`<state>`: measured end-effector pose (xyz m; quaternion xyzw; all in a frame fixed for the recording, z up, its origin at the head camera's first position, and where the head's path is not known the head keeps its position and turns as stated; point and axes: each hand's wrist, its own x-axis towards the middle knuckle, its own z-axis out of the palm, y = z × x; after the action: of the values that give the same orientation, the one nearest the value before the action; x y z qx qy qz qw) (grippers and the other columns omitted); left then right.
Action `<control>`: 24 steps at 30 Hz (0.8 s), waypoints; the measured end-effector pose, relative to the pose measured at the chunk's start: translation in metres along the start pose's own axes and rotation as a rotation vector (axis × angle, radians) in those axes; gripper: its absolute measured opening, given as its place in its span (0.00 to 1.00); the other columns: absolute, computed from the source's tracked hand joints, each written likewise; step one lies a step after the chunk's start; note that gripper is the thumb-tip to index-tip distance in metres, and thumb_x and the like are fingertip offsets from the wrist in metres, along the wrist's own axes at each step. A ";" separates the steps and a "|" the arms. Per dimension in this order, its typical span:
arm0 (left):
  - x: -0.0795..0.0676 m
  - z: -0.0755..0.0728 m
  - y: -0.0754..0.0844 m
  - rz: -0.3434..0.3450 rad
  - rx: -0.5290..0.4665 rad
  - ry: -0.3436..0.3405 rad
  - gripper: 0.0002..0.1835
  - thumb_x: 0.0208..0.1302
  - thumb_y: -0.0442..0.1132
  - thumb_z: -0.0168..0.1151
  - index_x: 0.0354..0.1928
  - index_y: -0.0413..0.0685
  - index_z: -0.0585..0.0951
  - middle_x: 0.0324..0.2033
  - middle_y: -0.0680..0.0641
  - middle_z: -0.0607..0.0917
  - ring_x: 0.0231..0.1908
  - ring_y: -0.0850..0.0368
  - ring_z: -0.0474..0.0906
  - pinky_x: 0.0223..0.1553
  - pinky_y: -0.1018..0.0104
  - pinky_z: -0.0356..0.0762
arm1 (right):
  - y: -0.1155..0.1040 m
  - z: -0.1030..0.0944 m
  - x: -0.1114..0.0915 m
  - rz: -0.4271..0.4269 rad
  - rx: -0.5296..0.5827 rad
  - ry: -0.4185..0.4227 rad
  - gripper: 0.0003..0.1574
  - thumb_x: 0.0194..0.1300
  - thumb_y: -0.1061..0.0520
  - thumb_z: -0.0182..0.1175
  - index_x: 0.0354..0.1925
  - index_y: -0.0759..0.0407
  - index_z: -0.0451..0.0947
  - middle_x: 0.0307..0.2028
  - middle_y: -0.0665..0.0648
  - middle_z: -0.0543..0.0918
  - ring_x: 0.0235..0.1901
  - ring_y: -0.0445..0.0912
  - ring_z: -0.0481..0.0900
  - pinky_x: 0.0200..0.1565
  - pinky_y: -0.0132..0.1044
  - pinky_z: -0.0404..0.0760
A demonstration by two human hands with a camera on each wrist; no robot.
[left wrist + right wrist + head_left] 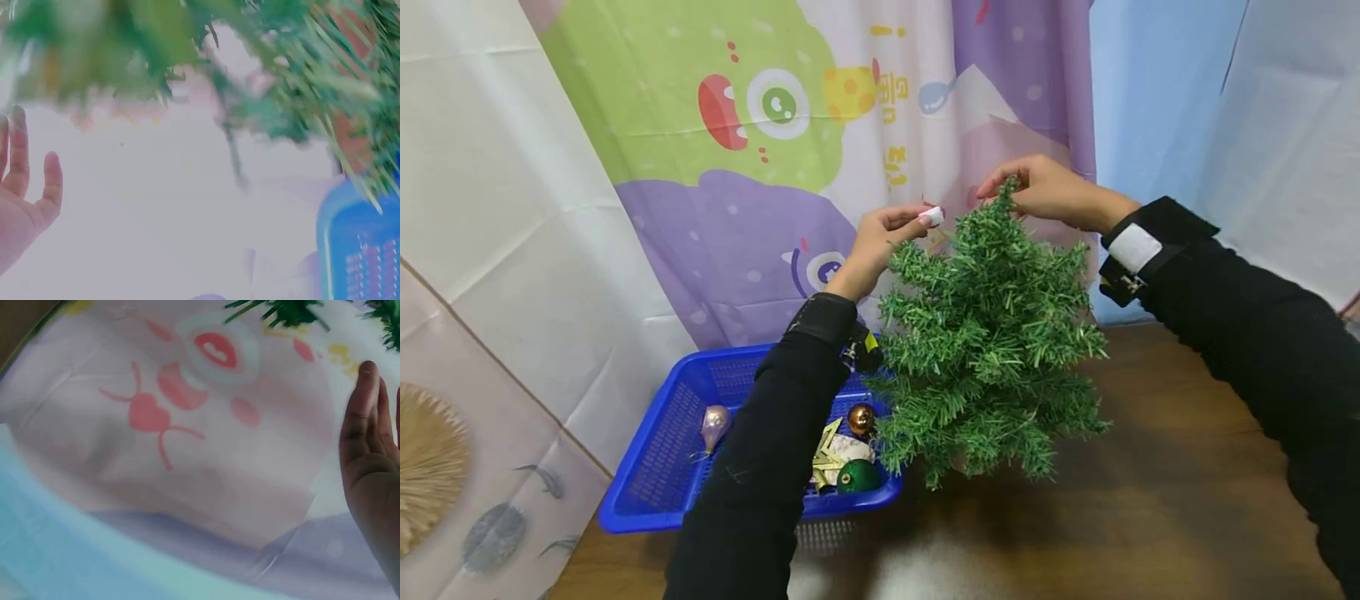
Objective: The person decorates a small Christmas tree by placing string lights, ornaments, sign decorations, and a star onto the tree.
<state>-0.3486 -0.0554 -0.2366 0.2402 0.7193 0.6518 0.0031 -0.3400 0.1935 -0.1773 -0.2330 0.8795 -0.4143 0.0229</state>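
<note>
fake Christmas tree (992, 333) on the wood-grain worktop (1180, 467), long axis vertical, tip (1008, 193) up, bristly green needles (988, 371), kinda cone-shaped, left hand (880, 240) pinching a little white piece (933, 217) beside it, right hand (1054, 192) by the tip, can't tell if gripping, blue perforated plastic basket (651, 450) alongside

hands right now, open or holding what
Left hand: closed, pinching a small white piece.
Right hand: cannot be told, treetop partly covers it.
</note>
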 end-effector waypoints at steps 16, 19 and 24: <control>-0.045 -0.052 0.008 0.107 -0.244 0.255 0.18 0.69 0.28 0.53 0.59 0.30 0.72 0.41 0.51 0.82 0.44 0.58 0.78 0.45 0.67 0.75 | 0.059 -0.019 -0.055 0.132 0.030 -0.017 0.27 0.68 0.70 0.38 0.64 0.67 0.63 0.63 0.66 0.64 0.51 0.54 0.70 0.35 0.37 0.71; -0.056 -0.056 0.016 0.162 -0.340 0.228 0.15 0.69 0.26 0.51 0.56 0.30 0.73 0.41 0.48 0.82 0.46 0.55 0.78 0.53 0.63 0.73 | 0.066 -0.013 -0.061 0.161 0.012 -0.005 0.32 0.61 0.74 0.37 0.64 0.68 0.61 0.60 0.69 0.64 0.43 0.49 0.71 0.29 0.34 0.66; -0.081 -0.061 0.023 0.230 -0.390 0.144 0.13 0.69 0.26 0.49 0.49 0.42 0.79 0.44 0.44 0.82 0.47 0.53 0.79 0.57 0.58 0.70 | 0.078 -0.003 -0.070 0.165 -0.035 0.026 0.12 0.75 0.60 0.40 0.34 0.65 0.57 0.30 0.58 0.63 0.27 0.45 0.62 0.36 0.39 0.69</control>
<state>-0.2889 -0.1402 -0.2304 0.2681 0.5460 0.7901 -0.0760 -0.3093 0.2682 -0.2438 -0.1545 0.9030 -0.3988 0.0413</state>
